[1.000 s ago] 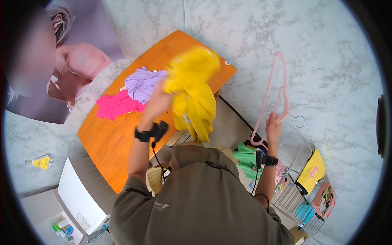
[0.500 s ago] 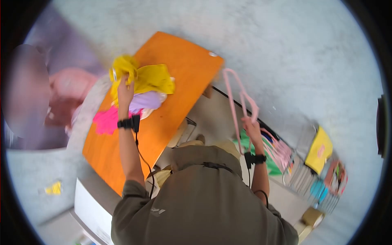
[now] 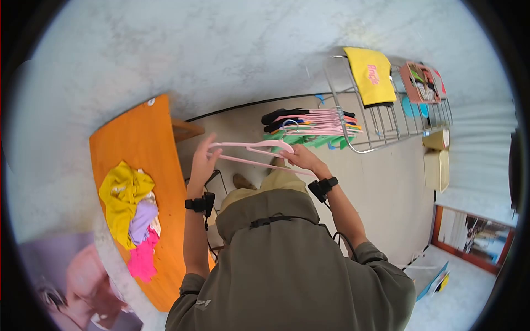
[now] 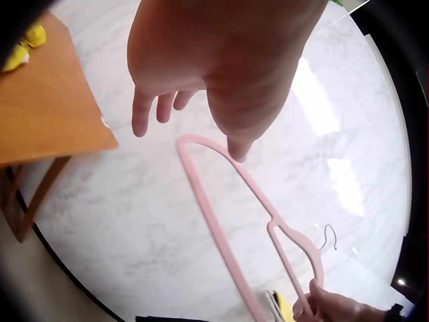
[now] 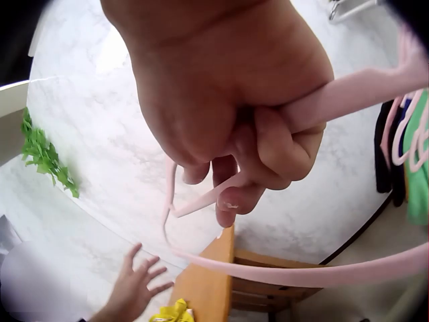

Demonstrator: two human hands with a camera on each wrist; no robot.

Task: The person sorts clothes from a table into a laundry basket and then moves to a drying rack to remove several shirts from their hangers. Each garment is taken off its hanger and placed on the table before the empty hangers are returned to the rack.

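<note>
In the head view a pink clothes hanger (image 3: 240, 144) stretches between the two hands, in front of the body. My right hand (image 3: 301, 158) grips it near its hook end, fingers curled round the bar in the right wrist view. At the other end is my left hand (image 3: 203, 157), its fingers spread and its thumb tip right at the hanger's shoulder in the left wrist view. A crumpled yellow garment (image 3: 122, 190) lies on the wooden table (image 3: 174, 237) to the left, beside a lilac garment (image 3: 143, 217) and a bright pink one (image 3: 143, 259).
Several clothes on pink hangers (image 3: 326, 117) hang ahead, by a metal rack (image 3: 367, 148). The rack bears a yellow cloth (image 3: 371, 71) and a pink basket (image 3: 413, 91). Bins (image 3: 436, 165) stand to the right. A large poster (image 3: 61, 254) is at lower left.
My left hand has put the yellow garment down on the pile and come over to the hanger. The view has turned right, and the hanger now lies level before the body.
</note>
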